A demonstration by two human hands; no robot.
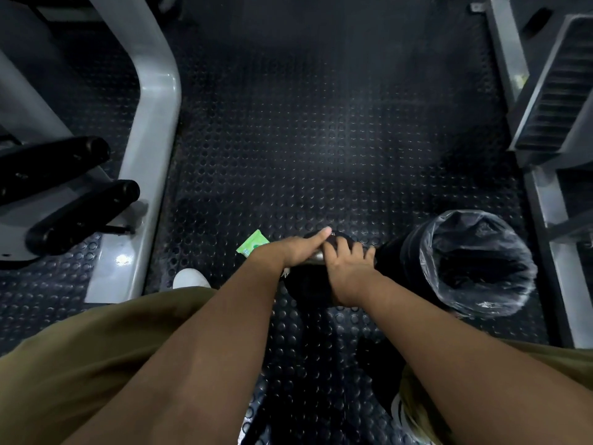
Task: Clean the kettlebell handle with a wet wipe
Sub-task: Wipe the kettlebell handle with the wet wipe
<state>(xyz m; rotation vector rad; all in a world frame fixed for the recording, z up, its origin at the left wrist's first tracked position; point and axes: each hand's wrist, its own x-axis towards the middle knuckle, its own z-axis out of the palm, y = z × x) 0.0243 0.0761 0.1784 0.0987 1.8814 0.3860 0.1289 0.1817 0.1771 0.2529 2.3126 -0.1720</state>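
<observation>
Left hand (293, 252) and right hand (348, 273) touching, fingers (355, 251) curled.

The floor (288, 123) is blue-black rubber, studded all over with raised round dots. Mid-frame, the wipe packet (252, 246) is bright green with white print. The kettlebell (303, 292) is black, its handle (316, 259) dull silver. At right, the bin (414, 252) is black with a glossy liner. The trousers (96, 348) are olive, the shoe (189, 279) white, and the machine frame (157, 123) at left pale grey.

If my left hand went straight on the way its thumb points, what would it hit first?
Probably nothing: past the left hand on the kettlebell lies only studded floor; the lined bin sits right of that line, depth unclear.
</observation>
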